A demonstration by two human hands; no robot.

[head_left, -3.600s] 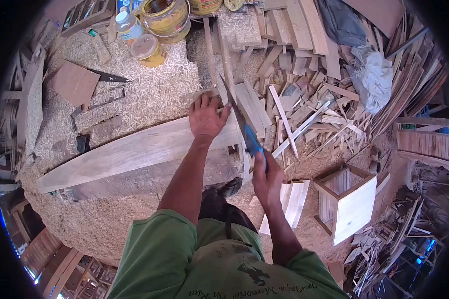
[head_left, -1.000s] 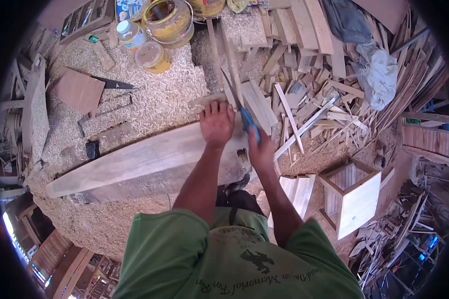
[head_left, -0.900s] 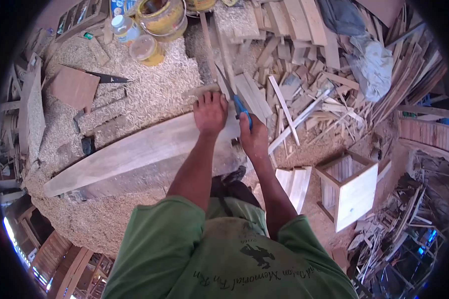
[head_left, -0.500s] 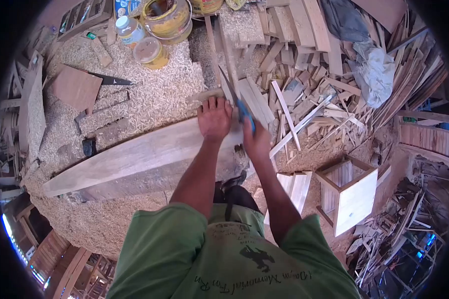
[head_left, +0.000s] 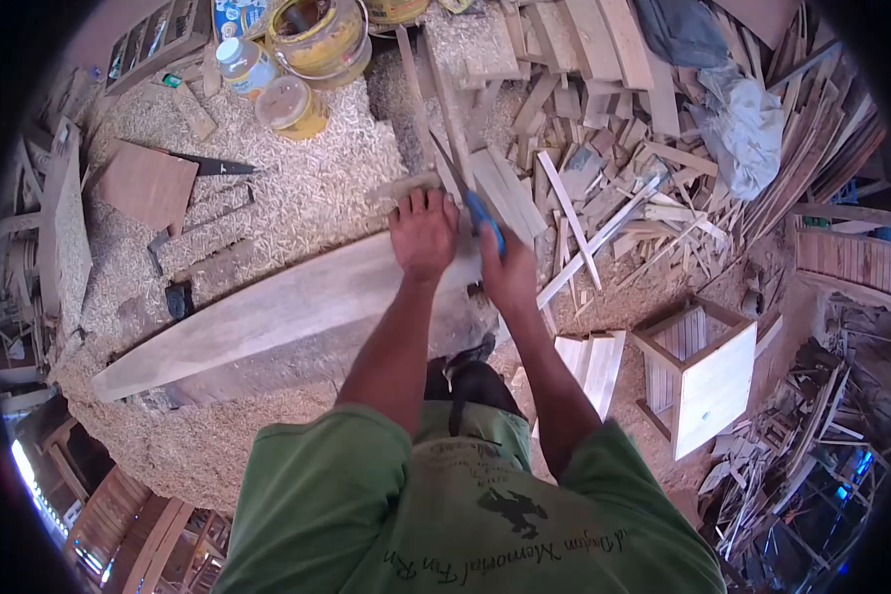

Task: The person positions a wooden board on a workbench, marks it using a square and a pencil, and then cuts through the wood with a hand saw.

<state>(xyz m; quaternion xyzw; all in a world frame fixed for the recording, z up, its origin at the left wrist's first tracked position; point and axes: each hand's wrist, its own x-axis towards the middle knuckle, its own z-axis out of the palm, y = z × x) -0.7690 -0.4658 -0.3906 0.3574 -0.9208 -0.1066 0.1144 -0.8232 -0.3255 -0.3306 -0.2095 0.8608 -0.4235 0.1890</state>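
In the head view, my right hand [head_left: 508, 277] is closed around the blue handle [head_left: 485, 223] of a handsaw. Its blade [head_left: 447, 163] points away from me, beside the fingers of my left hand. My left hand [head_left: 425, 236] presses down from above, with its fingertips bent over a short piece of wood [head_left: 406, 186]. Beneath that hand lies a long pale board [head_left: 257, 307] with a curved, tapering left end. Where the saw teeth meet the wood cannot be made out.
Wood shavings cover the worktop [head_left: 317, 183], where a second saw [head_left: 223, 166], a brown wood panel [head_left: 150, 183], a yellow bucket [head_left: 317, 45] and jars stand or lie. Offcuts [head_left: 584, 168] pile up at the right. A small wooden frame stool [head_left: 713, 396] stands on the floor.
The right hand and saw have shifted slightly along the sawing line, and the handle looks sharper. My left hand stays in place. The whole view has turned a little.
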